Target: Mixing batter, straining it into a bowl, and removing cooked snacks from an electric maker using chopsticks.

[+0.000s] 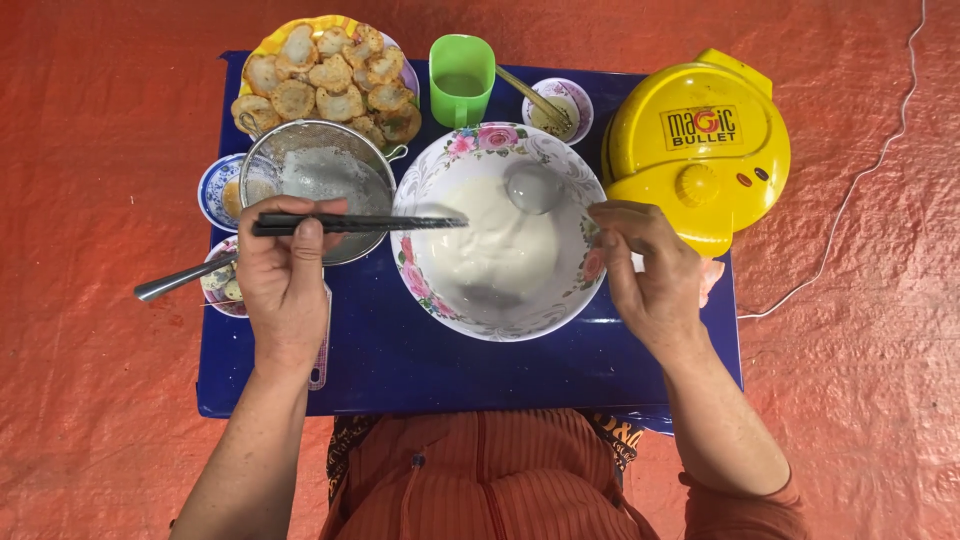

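At the bottom of the frame an orange ribbed garment gives way to a glossy blue counter (470,370). Left of centre, the left hand (285,275) has its fingers clamped on dark chopsticks (360,222), whose long axis lies level with tips pointing right over the rim of the flowered bowl (430,290) of smooth white batter. The right hand (650,275), fingers pinched together on the thin handle of a metal ladle (535,187), reaches in from the right. Farther up: a mesh sieve (320,180), browned round cakes (325,80), a green cup (462,75), a yellow domed appliance (700,140)
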